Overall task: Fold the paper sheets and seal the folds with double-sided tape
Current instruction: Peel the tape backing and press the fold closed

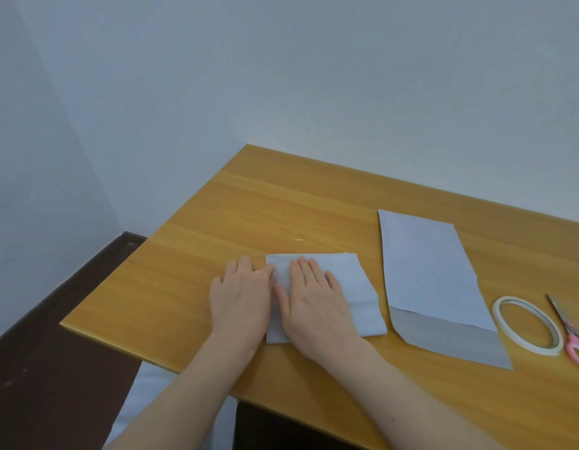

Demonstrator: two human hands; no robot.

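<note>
Pressing the folded sheet (349, 287), both flat hands (241, 295) (314, 302) crowd its left edge.

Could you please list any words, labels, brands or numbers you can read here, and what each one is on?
None can be read: the folded white paper under both hands, the long white sheet, the white tape roll, the pink-handled scissors and the wooden table show no print.

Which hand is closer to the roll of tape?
Right. The right hand lies flat on the folded paper, nearer the tape roll. The left hand is farther away, at the paper's far edge.
</note>
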